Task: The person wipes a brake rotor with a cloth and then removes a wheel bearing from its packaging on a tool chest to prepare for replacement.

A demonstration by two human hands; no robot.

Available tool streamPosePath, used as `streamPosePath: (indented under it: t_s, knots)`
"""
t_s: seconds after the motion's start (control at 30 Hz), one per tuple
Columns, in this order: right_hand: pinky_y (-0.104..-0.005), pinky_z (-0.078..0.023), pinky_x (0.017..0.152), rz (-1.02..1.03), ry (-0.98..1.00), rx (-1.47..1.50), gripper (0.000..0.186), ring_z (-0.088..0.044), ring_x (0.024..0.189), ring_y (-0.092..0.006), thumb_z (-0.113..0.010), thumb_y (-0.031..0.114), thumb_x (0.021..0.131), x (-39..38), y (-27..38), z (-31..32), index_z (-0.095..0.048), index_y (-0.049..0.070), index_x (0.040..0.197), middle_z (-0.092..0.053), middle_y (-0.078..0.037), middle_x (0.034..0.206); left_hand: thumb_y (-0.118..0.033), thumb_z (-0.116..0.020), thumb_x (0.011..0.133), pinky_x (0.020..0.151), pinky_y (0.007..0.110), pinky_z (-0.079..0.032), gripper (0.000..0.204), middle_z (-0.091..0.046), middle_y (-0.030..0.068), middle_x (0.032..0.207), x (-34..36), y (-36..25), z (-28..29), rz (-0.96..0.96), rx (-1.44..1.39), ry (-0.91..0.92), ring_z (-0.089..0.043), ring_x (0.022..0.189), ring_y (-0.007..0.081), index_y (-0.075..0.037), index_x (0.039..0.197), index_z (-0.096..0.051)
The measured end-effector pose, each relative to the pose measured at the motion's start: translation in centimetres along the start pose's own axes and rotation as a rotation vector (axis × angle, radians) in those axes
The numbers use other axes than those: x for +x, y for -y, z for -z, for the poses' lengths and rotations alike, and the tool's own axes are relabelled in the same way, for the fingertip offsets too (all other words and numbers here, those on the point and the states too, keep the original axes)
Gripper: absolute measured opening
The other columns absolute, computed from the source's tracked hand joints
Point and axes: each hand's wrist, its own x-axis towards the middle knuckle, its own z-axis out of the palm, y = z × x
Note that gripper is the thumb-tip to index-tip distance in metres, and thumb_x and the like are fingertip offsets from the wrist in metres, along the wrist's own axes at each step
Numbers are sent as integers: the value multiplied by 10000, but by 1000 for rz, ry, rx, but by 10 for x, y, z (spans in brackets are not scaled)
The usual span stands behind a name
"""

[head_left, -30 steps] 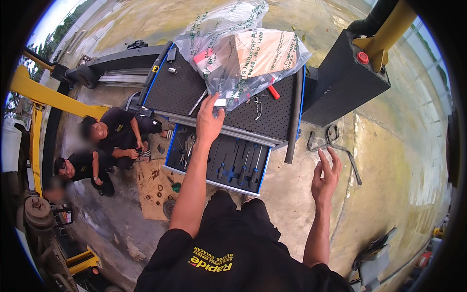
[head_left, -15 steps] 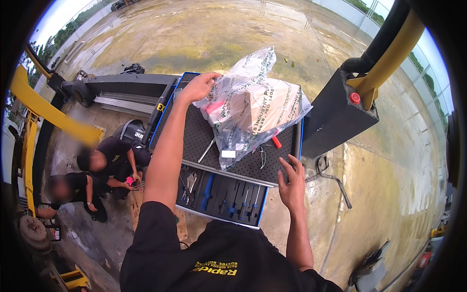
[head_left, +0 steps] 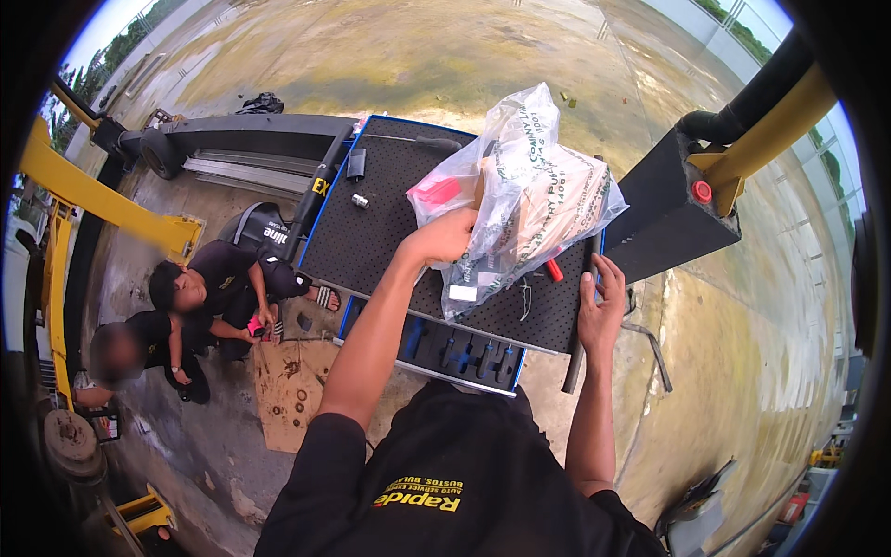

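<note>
A: Note the left hand (head_left: pixel 441 239). What changes?

B: Half a second ago it sits up at the back-left of the plastic bag (head_left: pixel 506 190); now it is lower, in against the bag's left flank. Fingers curl inward, tips hidden by the plastic. I cannot tell whether they are clamped on it.

A: And the bag itself?

B: On the black mat (head_left: pixel 380 251) of the tool cart, toward the right, front tip at the front edge. Its left side stands farther in from the cart's left edge than before, so more mat is bare: a metal fitting (head_left: pixel 360 200) and a dark-handled tool (head_left: pixel 438 144) both show. The tan box (head_left: pixel 568 190) is inside.

A: Right hand (head_left: pixel 603 302)?

B: Shifted up to the side rail (head_left: pixel 573 371), fingers slightly apart. Contact with the rail: unclear from here.

A: Drawer (head_left: pixel 427 348)?

B: Less of its inside shows than before; I read it as pushed farther in.

A: Meaning?

B: My judgement: handling now centres on the bag, with the right hand away from it.
</note>
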Motion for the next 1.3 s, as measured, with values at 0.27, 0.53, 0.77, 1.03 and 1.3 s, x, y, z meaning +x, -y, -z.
streamPosePath:
  t_s: [0.27,0.53,0.77,1.03,1.3]
  knots:
    - [-521,-347,1224,205,189,-165,882,-342,1523,-489,-802,325,925,71,1,-42,-348,191,1668,-238,-320,1677,-190,-873,803,1101,492,-445,990,-595,256,1394,32,37,-14,75,166,-478,-597,1272,403,109,1518,-258]
    - [-524,-318,1234,284,230,-123,836,-288,1549,-491,-827,410,894,73,-26,-53,-459,229,1623,-261,-308,1688,-228,-883,757,1260,510,-261,1371,-384,307,1587,53,10,-14,-138,472,-503,-321,1484,500,-1,1655,127]
    - [-502,-391,1182,374,123,-163,592,-463,1405,-419,-845,367,880,72,-48,-48,-689,261,1441,-414,-190,1652,-193,-915,732,1205,442,-366,1042,-479,193,1499,53,13,-17,-384,226,-747,-457,1422,356,-99,1612,-364]
    - [-515,-427,1157,400,15,-34,590,-463,1426,-410,-808,220,895,87,-13,-4,-651,210,1463,-486,-178,1571,-212,-923,716,1146,478,-439,932,-395,202,1459,42,-64,-37,-53,402,-655,-479,1383,395,-132,1536,-486]
    - [-472,-517,1030,724,547,-95,355,-583,1275,-363,-788,115,867,151,51,0,-711,122,1214,-643,-102,1331,-101,-920,748,1148,471,-440,892,-407,191,1444,29,-63,-66,-111,85,-929,-511,1342,390,-184,1528,-496]
